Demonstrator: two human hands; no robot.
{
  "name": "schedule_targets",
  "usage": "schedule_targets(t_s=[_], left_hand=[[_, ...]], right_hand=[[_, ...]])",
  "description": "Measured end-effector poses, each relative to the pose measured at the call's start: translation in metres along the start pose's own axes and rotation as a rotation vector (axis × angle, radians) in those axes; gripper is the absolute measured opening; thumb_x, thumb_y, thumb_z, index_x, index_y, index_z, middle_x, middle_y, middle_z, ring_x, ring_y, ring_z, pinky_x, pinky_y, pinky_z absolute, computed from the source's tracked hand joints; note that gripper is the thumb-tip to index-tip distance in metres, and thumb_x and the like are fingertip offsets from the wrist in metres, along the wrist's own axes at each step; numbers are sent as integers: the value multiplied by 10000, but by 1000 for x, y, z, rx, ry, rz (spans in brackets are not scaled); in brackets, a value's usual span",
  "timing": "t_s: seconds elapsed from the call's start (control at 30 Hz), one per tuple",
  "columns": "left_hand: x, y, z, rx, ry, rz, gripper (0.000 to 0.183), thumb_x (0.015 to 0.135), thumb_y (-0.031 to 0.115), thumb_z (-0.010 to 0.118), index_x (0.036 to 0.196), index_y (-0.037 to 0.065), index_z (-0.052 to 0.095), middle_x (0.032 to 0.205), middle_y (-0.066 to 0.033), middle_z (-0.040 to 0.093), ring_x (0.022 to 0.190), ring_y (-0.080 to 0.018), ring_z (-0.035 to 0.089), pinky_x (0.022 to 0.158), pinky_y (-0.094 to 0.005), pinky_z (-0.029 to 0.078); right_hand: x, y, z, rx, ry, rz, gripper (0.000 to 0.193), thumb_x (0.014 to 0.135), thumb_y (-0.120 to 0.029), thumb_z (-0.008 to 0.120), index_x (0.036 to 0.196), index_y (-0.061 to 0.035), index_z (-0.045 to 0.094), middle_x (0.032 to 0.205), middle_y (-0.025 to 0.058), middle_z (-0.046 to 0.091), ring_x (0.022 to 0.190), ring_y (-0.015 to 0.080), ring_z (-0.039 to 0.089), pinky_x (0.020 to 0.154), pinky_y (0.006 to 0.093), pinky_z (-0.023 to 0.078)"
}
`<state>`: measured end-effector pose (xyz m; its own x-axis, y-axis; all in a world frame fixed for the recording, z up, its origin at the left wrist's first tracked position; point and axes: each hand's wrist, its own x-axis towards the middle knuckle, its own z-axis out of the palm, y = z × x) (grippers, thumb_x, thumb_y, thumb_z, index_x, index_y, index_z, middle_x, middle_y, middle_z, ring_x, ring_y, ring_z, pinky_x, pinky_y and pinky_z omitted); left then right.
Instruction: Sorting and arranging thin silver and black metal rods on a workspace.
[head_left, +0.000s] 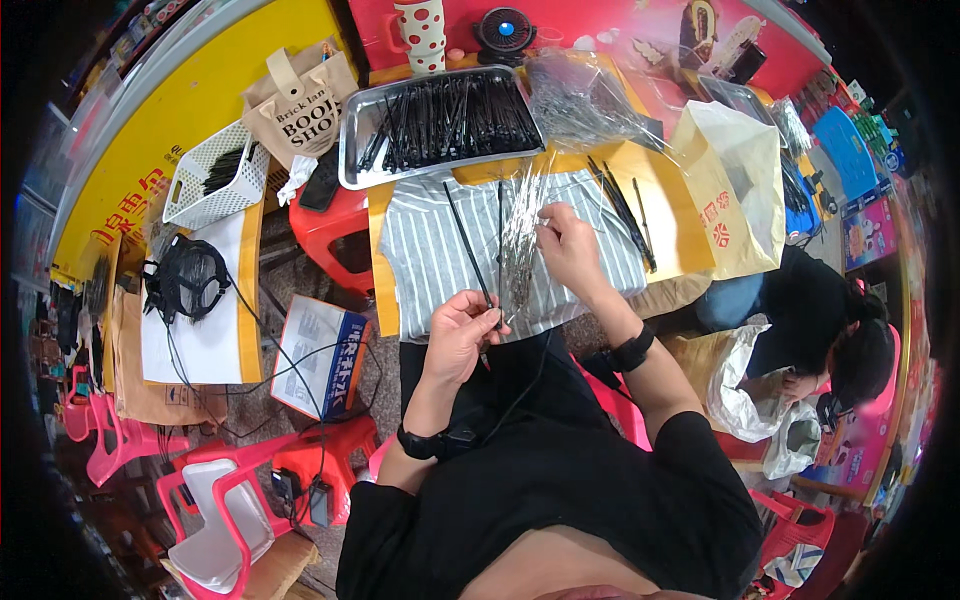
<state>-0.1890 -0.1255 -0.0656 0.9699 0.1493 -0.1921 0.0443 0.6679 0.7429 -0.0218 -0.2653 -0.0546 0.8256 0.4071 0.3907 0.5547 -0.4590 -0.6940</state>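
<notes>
My left hand [465,335] is closed around the lower end of a thin black stick [465,235], which slants up and away over a grey-and-white striped cloth [420,255]. A second thin black stick [500,235] lies beside it on the cloth. To its right is a bundle of narrow clear plastic sleeves [523,225], shiny and loosely spread. My right hand [570,248] has its fingers curled and pinched at the sleeves' right edge. Whether a sleeve is between those fingertips is too small to tell. Several more black sticks [622,215] lie at the cloth's right side.
Beyond the cloth stands a metal tray [350,165] heaped with black sticks, with clear plastic bags [585,95] beside it. A paper bag [755,185] stands right, a white basket [190,200] left. Red stools [330,235] are around. Another person [810,310] sits at right.
</notes>
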Motion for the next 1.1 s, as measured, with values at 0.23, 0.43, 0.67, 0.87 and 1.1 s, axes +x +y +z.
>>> schedule_targets(t_s=[0.23, 0.43, 0.67, 0.87, 1.1], left_hand=[[2, -1, -1, 17, -6, -6, 100, 870, -6, 599, 968, -4, 574, 847, -72, 617, 687, -157, 641, 555, -210, 492], [0, 1, 0, 39, -4, 8, 108, 873, 3, 601, 977, -4, 574, 823, -75, 624, 685, -155, 640, 560, -209, 485], [0, 1, 0, 46, -1, 27, 78, 870, 0, 601, 943, 4, 572, 798, -70, 622, 674, -147, 633, 566, -204, 479], [0, 0, -2, 43, 2, 59, 70, 867, -10, 598, 930, 2, 570, 792, -73, 628, 670, -146, 631, 569, -204, 478], [0, 1, 0, 36, 32, 59, 77, 855, -38, 602, 919, -13, 567, 799, -74, 615, 674, -144, 624, 578, -212, 473]], right_hand=[[11, 3, 5, 86, -90, 67, 115, 736, -45, 563, 838, 6, 572, 676, 205, 608, 638, 369, 613, 596, 420, 480], [18, -2, 6, 68, -121, 154, 145, 724, -46, 549, 853, 13, 575, 727, 220, 624, 709, 388, 622, 651, 445, 486], [15, -5, -1, -100, -297, 131, 241, 717, -72, 548, 947, -7, 576, 759, 243, 627, 756, 413, 616, 710, 477, 473], [9, -8, -11, -48, -252, 176, 256, 732, -67, 541, 978, -5, 576, 718, 218, 618, 696, 378, 613, 654, 451, 470], [10, -1, -11, 209, 237, -12, 247, 810, 56, 482, 1054, 21, 501, 647, 13, 510, 579, 63, 470, 513, 236, 396]])
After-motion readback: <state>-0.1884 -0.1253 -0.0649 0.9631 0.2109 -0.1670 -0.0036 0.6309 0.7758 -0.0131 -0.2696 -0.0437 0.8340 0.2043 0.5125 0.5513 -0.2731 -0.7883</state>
